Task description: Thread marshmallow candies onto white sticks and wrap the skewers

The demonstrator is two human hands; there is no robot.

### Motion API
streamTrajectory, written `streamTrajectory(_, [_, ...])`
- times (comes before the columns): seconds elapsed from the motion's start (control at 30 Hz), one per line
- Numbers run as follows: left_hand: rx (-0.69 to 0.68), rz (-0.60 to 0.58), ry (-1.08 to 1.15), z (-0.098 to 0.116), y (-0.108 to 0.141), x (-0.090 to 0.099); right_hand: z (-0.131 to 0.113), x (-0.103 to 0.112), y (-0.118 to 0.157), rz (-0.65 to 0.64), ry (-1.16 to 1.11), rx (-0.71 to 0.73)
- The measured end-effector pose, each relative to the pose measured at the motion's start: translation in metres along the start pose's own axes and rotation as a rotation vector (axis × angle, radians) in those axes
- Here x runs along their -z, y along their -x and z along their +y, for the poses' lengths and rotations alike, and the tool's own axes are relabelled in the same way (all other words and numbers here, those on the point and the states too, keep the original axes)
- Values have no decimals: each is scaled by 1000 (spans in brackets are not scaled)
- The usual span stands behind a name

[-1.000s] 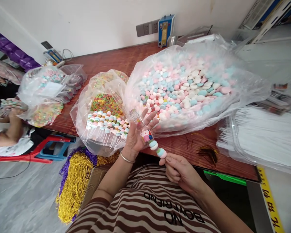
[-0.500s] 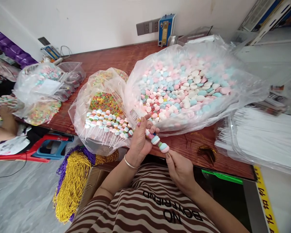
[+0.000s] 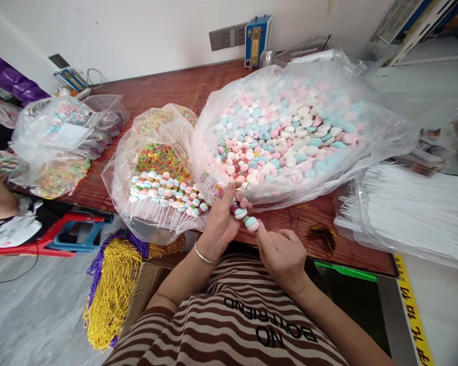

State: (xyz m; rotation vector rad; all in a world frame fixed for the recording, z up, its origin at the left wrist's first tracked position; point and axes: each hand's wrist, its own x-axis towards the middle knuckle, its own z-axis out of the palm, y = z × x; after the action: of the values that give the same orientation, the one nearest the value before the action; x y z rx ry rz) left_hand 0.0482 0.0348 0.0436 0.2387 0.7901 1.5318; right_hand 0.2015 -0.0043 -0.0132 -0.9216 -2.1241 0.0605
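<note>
My left hand (image 3: 224,216) is closed around a candy skewer (image 3: 240,213), strung with pastel marshmallow-like discs and small coloured rings. Its upper part is hidden by the fingers. At the lower end, my right hand (image 3: 282,251) has its index finger against the pink-and-blue end piece (image 3: 251,223), the other fingers curled; any stick there is hidden. A printed label (image 3: 210,184) lies just above my left hand. Beyond it, a large clear bag (image 3: 209,119) holds loose pink, blue and white candies (image 3: 290,137). Finished-looking candy skewers (image 3: 168,192) rest over a bag of small coloured rings (image 3: 162,161).
White sticks (image 3: 416,213) fill a clear bag at right, beside dark gold twist ties (image 3: 322,236). Gold bead strands (image 3: 114,292) hang at left below the table edge. A co-worker's arm (image 3: 0,195) is at far left, near a red-and-blue stool (image 3: 61,234).
The skewer's lower end has shifted slightly left and up. My right index finger now extends against the end piece, where thumb and finger met before. The view has shifted slightly.
</note>
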Motion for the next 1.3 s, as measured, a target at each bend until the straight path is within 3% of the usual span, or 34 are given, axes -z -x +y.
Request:
streamTrajectory(0.07, [-13, 50, 13, 1, 1, -2, 1, -1, -2, 36, 153, 89])
streamTrajectory(0.13, [-14, 71, 45, 4, 0, -3, -1, 0, -3, 74, 193, 59])
streamTrajectory(0.27, [19, 91, 86, 7, 0, -3, -3, 3, 0, 98, 188, 39])
streamTrajectory(0.33, [28, 69, 101, 7, 0, -3, -2, 4, 1, 76, 71, -29])
streamTrajectory(0.4, [21, 11, 120, 5, 1, -2, -1, 5, 2, -17, -248, -229])
streamTrajectory(0.53, [10, -96, 169, 1, 3, -1, -4, 7, -2, -386, -1241, -843])
streamTrajectory(0.57, [14, -110, 177, 1, 3, -1, -5, 8, -3, -452, -1449, -955])
streamTrajectory(0.63, [24, -128, 173, 0, 4, -2, -8, 8, -6, -513, -1697, -1041])
streamTrajectory(0.7, [31, -143, 150, -1, 5, -3, -10, 7, -10, -486, -1597, -956])
streamTrajectory(0.87, [-15, -87, 90, -3, 7, -6, -10, 2, -15, -136, -642, -534])
streamTrajectory(0.97, [-69, -17, 76, -1, 5, -5, -5, -1, -9, 56, -81, -208])
streamTrajectory(1.03, [-75, -8, 76, -1, 4, -5, -2, -1, -3, 110, 95, -49])
streamTrajectory(1.1, [-69, -32, 72, -2, 4, -5, -2, 0, 1, 101, -7, -46])
streamTrajectory(1.13, [-61, -55, 69, -3, 5, -5, -2, 2, 2, 70, -135, -114])
streamTrajectory(1.3, [-6, -157, 66, -11, 11, -7, -10, 8, -5, -352, -1229, -837])
